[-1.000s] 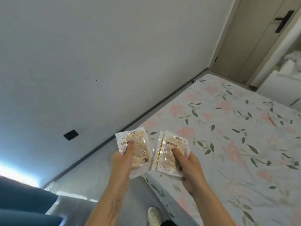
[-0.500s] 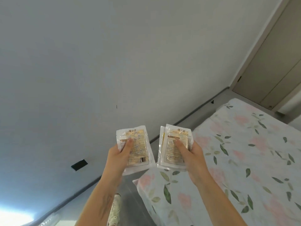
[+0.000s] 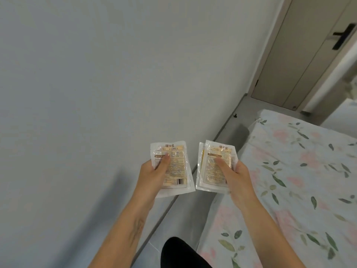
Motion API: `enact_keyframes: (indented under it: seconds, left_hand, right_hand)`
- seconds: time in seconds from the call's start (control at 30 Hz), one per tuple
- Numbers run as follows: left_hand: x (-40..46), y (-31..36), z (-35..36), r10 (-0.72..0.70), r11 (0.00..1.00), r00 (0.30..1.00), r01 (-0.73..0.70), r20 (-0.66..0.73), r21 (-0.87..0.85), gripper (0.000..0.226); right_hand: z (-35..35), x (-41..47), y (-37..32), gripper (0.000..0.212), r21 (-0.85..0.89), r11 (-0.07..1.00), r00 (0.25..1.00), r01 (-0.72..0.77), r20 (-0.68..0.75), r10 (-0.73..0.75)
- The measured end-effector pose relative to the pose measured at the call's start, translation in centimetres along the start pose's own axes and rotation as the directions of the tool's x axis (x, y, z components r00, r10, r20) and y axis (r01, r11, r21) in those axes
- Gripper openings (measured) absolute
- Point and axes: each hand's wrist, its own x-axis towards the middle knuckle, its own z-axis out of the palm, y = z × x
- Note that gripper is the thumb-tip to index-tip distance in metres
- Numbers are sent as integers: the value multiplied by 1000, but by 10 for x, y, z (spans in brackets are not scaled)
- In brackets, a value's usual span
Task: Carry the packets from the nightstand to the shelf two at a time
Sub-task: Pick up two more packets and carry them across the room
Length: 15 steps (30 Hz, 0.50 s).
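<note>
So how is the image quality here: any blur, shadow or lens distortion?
Head view: packets print legible; wide-angle lens bends the door and wall lines; soft shadow on the wall, lower left; bedspread flowers look slightly washed out.

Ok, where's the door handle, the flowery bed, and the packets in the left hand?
door handle (image 3: 343,36), head view, on the black lever.
flowery bed (image 3: 301,171), head view, on the bare sheet.
left hand's packets (image 3: 176,167), head view, on the printed front.
</note>
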Motion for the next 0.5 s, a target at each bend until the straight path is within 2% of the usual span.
enact_keyframes:
  seconds: [0.23,0.5]
  left_hand:
    - [84,22,44,-26,1000,988,24,152,12,18]
    - [229,50,150,-81,996,951,65,298,66,20]
  right_hand:
    - [2,68,-30,14,-43,994,990,103,-97,-107]
    - [-37,217,-53,13,15,994,958,104,-272,-96]
